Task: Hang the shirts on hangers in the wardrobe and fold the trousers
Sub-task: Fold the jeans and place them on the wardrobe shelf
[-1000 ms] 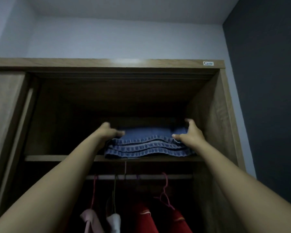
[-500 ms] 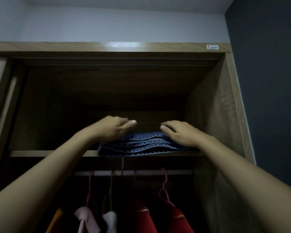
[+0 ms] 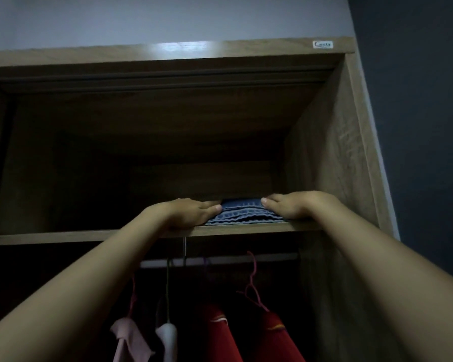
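Trousers point(image 3: 246, 214), blue denim and folded into a flat stack, lie on the upper shelf point(image 3: 63, 235) of the wardrobe point(image 3: 332, 152), at its near edge and close to the right side wall. The long axis of the stack runs left to right, along the shelf edge. The left hand point(image 3: 191, 212) lies flat on the left end and the right hand point(image 3: 290, 207) lies flat on the right end. The fingers of both are straight and point inward toward each other; neither hand grips the cloth, they only press on it. Only the middle of the stack shows, between the fingertips. Both hands are equally near, so in my judgement the next move, a push toward the far side or a lift away, is the same for the two arms.

Below the shelf, a rail point(image 3: 220, 260) carries hangers point(image 3: 253, 280) with two red shirts point(image 3: 217, 335), a pink garment point(image 3: 127, 338) and a white garment point(image 3: 168, 338) to their left.

How far the stack reaches toward the back I cannot tell, because the far part of the shelf is dark and the view is from below. The palms cover both ends of the stack. The hanging clothes are cut off by the lower edge of the view.
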A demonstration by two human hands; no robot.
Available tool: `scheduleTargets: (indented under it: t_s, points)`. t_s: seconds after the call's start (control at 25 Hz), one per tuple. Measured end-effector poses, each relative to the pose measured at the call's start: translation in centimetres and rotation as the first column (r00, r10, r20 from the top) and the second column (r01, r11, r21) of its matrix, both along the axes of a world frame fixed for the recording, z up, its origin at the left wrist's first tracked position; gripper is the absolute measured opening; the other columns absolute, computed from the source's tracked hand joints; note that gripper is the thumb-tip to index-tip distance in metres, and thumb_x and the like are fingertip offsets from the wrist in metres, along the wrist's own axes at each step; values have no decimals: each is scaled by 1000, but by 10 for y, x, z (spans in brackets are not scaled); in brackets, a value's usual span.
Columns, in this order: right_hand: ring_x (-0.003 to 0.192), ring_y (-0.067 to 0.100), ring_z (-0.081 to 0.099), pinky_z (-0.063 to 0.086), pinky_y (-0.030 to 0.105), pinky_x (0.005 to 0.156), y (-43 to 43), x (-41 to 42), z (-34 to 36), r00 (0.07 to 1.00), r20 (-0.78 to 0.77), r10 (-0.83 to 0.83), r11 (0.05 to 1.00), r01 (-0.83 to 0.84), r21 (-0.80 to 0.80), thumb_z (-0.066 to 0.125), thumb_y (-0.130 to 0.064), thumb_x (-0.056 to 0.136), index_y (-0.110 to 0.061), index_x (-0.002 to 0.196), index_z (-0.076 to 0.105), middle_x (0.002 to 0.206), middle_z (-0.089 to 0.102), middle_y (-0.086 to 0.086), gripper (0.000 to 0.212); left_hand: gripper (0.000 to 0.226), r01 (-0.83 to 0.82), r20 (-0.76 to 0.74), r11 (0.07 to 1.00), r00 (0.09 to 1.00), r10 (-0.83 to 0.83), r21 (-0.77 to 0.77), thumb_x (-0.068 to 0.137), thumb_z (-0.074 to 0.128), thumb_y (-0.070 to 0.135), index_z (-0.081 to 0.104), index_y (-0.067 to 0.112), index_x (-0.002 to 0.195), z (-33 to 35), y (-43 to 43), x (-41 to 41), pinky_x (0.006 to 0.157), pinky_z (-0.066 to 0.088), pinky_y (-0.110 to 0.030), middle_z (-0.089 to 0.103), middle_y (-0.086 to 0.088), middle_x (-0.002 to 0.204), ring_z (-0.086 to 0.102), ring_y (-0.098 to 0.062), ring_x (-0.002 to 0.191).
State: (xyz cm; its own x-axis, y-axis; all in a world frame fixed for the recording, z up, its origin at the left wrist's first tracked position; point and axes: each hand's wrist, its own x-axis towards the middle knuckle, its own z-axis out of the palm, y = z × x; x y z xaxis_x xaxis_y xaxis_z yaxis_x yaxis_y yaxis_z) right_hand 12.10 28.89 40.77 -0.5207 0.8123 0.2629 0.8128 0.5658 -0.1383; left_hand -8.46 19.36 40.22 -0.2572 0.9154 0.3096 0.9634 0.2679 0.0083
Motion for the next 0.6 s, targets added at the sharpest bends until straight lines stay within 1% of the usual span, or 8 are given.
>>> scheduleTargets:
  t_s: [0.08, 0.16, 0.24, 0.36, 0.44, 0.52, 0.56, 0.6]
  points:
    - [144, 29, 16, 14, 45, 115, 10, 5, -2, 1000, -19, -11, 1000, 11, 0, 15, -62, 93, -33, 149, 13, 157, 16, 7, 62, 59, 21, 24, 1000, 999, -20, -21, 90, 18, 69, 17, 46, 145, 1, 8, 4, 113, 15, -40, 24, -1, 155, 23, -27, 142]
    - [144, 30, 17, 14, 48, 116, 18, 5, -5, 999, -21, -41, 998, 41, 39, 14, -66, 91, -38, 147, 13, 157, 18, 6, 63, 59, 37, 60, 999, 998, -37, 3, 90, 19, 70, 18, 47, 144, 0, 11, 1, 113, 15, -41, 24, 1, 155, 22, -26, 142]
    - [143, 31, 17, 15, 49, 116, 22, 4, -6, 999, -16, -52, 997, 52, 57, 12, -67, 90, -40, 147, 12, 157, 18, 7, 63, 60, 47, 45, 998, 998, -49, 39, 89, 20, 71, 20, 48, 143, -5, 9, -3, 114, 15, -42, 25, 2, 155, 23, -25, 142]
    - [142, 30, 21, 18, 47, 115, 16, 6, -10, 998, -18, -63, 994, 64, 91, 11, -61, 94, -38, 147, 15, 156, 22, 7, 58, 58, 27, -11, 991, 1000, -26, 129, 90, 21, 69, 29, 45, 142, -11, 6, -2, 108, 27, -43, 36, 1, 150, 34, -25, 136]
    - [134, 31, 37, 30, 43, 105, 9, 8, -18, 992, -110, -61, 967, 86, 240, 14, -52, 98, -31, 143, 33, 148, 38, 9, 53, 54, 74, -129, 930, 991, -29, 359, 94, 22, 60, 44, 34, 136, -16, 0, 3, 102, 34, -41, 50, -4, 140, 46, -24, 126]
    - [119, 30, 52, 38, 38, 92, -1, 9, -31, 949, -311, 56, 883, 98, 458, 19, -41, 100, -20, 130, 51, 132, 55, 11, 49, 50, 141, -220, 801, 975, -12, 582, 99, 22, 46, 45, 22, 137, -23, -12, 6, 110, 24, -40, 50, -6, 140, 43, -20, 131]
    - [116, 28, 53, 38, 37, 93, -6, 8, -39, 910, -382, 159, 823, 91, 561, 21, -36, 101, -16, 126, 54, 129, 58, 10, 46, 49, 165, -233, 759, 972, -18, 630, 101, 22, 41, 40, 18, 141, -29, -18, 7, 114, 16, -38, 44, -5, 145, 35, -18, 137]
    - [120, 25, 52, 36, 36, 100, -10, 5, -48, 873, -412, 262, 766, 72, 639, 24, -33, 101, -13, 128, 54, 130, 58, 9, 45, 50, 186, -236, 738, 971, -38, 648, 101, 22, 39, 35, 16, 144, -38, -25, 7, 115, 12, -35, 39, -4, 149, 28, -15, 140]
